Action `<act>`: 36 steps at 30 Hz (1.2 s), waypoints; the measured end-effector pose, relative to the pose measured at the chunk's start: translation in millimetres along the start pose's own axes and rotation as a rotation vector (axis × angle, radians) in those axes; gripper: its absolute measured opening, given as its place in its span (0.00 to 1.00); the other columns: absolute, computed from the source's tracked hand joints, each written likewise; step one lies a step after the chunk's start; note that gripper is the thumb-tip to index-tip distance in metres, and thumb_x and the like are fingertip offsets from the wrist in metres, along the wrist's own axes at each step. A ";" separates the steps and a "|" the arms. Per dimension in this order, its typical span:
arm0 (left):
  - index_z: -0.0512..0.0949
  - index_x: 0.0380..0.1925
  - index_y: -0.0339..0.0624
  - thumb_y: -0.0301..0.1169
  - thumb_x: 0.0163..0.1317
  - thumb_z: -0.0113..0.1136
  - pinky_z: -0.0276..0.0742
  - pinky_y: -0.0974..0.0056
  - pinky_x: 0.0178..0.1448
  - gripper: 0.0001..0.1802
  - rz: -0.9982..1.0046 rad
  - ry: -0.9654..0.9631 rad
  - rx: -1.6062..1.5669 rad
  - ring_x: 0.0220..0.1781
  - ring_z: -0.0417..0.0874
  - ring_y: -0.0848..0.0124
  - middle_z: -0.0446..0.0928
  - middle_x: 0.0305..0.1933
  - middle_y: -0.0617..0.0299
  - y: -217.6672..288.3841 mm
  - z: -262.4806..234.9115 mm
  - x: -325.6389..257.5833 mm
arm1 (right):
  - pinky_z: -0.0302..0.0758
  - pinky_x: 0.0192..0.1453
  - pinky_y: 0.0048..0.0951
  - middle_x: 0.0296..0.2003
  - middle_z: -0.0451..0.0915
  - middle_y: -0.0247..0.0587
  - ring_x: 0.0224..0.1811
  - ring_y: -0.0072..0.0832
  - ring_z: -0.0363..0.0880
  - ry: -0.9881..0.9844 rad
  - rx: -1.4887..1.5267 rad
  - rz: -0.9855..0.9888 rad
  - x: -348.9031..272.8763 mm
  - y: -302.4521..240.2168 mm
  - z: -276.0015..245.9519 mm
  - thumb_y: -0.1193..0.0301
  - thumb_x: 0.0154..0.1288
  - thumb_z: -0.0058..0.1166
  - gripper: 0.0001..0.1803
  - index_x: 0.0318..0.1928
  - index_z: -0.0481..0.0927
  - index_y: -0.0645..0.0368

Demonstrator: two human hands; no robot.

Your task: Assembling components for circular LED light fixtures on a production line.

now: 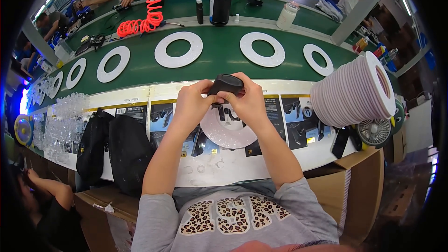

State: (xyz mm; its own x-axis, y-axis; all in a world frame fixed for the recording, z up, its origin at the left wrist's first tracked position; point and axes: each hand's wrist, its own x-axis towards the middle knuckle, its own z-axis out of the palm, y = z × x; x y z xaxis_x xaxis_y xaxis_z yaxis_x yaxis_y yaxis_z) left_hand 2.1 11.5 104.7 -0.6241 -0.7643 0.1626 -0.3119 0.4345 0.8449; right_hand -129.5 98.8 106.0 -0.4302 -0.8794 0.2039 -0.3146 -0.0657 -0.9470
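Note:
My left hand (195, 100) and my right hand (248, 101) meet over the middle of the bench, both closed on a black rounded plastic piece (227, 83). Its exact kind cannot be made out. The thumbs press its near side while the other fingers wrap its sides, partly hiding it. Below my hands a flat white ring (228, 137) lies on the white bench top (200, 170), over printed sheets (295, 121) with dark and blue pictures. More white rings (178, 50) lie spaced along the green belt (219, 67) ahead.
A tall tilted stack of white rings (347, 91) and a small fan (374, 132) stand at right. Clear plastic parts (65, 119) and black bags (127, 151) crowd the left. Beyond the belt are a black bottle (220, 3) and a red coiled hose (140, 27). Other people work nearby.

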 end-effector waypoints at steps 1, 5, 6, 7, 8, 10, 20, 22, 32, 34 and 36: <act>0.80 0.37 0.35 0.27 0.45 0.67 0.77 0.64 0.41 0.16 -0.015 -0.008 -0.001 0.36 0.85 0.59 0.82 0.33 0.49 -0.2 -0.1 0.5 | 0.77 0.43 0.22 0.34 0.80 0.40 0.36 0.21 0.79 -0.003 -0.004 -0.005 0.2 0.2 -0.1 0.81 0.50 0.63 0.18 0.42 0.74 0.66; 0.79 0.39 0.34 0.28 0.46 0.67 0.77 0.62 0.43 0.18 0.014 -0.031 -0.017 0.38 0.84 0.57 0.82 0.35 0.48 3.0 -1.4 1.8 | 0.77 0.44 0.23 0.35 0.80 0.41 0.37 0.21 0.79 -0.003 0.001 0.008 0.1 -5.8 -4.9 0.80 0.50 0.64 0.18 0.43 0.74 0.66; 0.79 0.39 0.34 0.28 0.46 0.67 0.77 0.62 0.43 0.18 0.015 -0.035 -0.017 0.38 0.84 0.57 0.82 0.35 0.48 6.4 -2.9 3.4 | 0.77 0.44 0.23 0.36 0.80 0.41 0.37 0.22 0.79 0.005 -0.004 -0.003 -0.1 -10.3 -8.6 0.80 0.51 0.64 0.18 0.43 0.74 0.66; 0.79 0.39 0.34 0.28 0.46 0.67 0.77 0.62 0.43 0.18 0.062 -0.058 -0.013 0.38 0.84 0.57 0.82 0.35 0.47 12.4 -5.8 6.2 | 0.77 0.44 0.23 0.36 0.80 0.41 0.38 0.22 0.79 0.011 -0.009 -0.016 0.2 -13.4 -12.0 0.79 0.51 0.63 0.18 0.44 0.74 0.66; 0.78 0.40 0.33 0.29 0.46 0.67 0.76 0.62 0.44 0.19 0.108 -0.083 -0.010 0.39 0.84 0.56 0.81 0.36 0.47 16.3 -6.8 10.0 | 0.77 0.44 0.23 0.36 0.80 0.41 0.38 0.22 0.79 0.015 -0.009 -0.016 1.1 -14.8 -15.2 0.79 0.51 0.63 0.18 0.44 0.74 0.66; 0.78 0.40 0.33 0.29 0.46 0.67 0.76 0.62 0.44 0.19 0.147 -0.084 -0.026 0.39 0.83 0.56 0.81 0.35 0.47 20.7 -4.8 20.8 | 0.77 0.45 0.23 0.36 0.80 0.42 0.38 0.23 0.80 0.056 0.065 -0.070 5.1 -16.9 -20.5 0.79 0.52 0.63 0.19 0.45 0.74 0.66; 0.79 0.37 0.35 0.30 0.46 0.68 0.76 0.63 0.40 0.17 0.151 -0.077 -0.026 0.35 0.84 0.57 0.82 0.32 0.49 14.2 25.7 47.8 | 0.76 0.41 0.22 0.33 0.80 0.40 0.36 0.21 0.79 0.159 -0.012 -0.083 20.3 9.0 -31.3 0.80 0.53 0.63 0.17 0.43 0.73 0.68; 0.79 0.36 0.35 0.30 0.46 0.68 0.76 0.63 0.40 0.16 0.172 -0.062 -0.030 0.34 0.84 0.57 0.82 0.32 0.49 12.8 27.3 48.4 | 0.76 0.40 0.22 0.33 0.80 0.40 0.36 0.21 0.79 0.165 -0.009 -0.082 21.0 12.2 -30.7 0.80 0.53 0.63 0.17 0.43 0.73 0.68; 0.80 0.36 0.35 0.29 0.46 0.68 0.77 0.63 0.39 0.16 0.151 -0.055 -0.006 0.33 0.84 0.58 0.82 0.31 0.49 10.1 29.2 48.4 | 0.77 0.40 0.21 0.33 0.80 0.40 0.35 0.20 0.79 0.166 -0.061 -0.032 23.3 16.7 -29.9 0.80 0.52 0.63 0.16 0.42 0.74 0.67; 0.80 0.36 0.35 0.29 0.46 0.68 0.77 0.63 0.39 0.16 0.155 -0.057 -0.013 0.33 0.84 0.58 0.82 0.31 0.49 9.5 29.0 48.5 | 0.77 0.40 0.21 0.33 0.80 0.40 0.36 0.21 0.79 0.164 -0.060 -0.041 23.5 19.4 -29.9 0.80 0.52 0.63 0.17 0.43 0.73 0.67; 0.80 0.37 0.35 0.29 0.46 0.68 0.77 0.63 0.39 0.16 0.142 -0.064 0.019 0.33 0.84 0.57 0.82 0.32 0.48 9.6 28.5 48.7 | 0.77 0.40 0.21 0.33 0.80 0.40 0.36 0.21 0.79 0.163 -0.059 -0.048 23.6 19.7 -30.3 0.80 0.52 0.62 0.17 0.43 0.73 0.67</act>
State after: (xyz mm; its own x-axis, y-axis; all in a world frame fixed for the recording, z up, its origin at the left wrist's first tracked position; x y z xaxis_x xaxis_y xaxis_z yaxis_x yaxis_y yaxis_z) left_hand -51.8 -8.0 106.2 -0.7068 -0.6630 0.2468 -0.2301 0.5453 0.8060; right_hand -171.5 91.0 99.6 -0.5435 -0.7874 0.2908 -0.3853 -0.0737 -0.9198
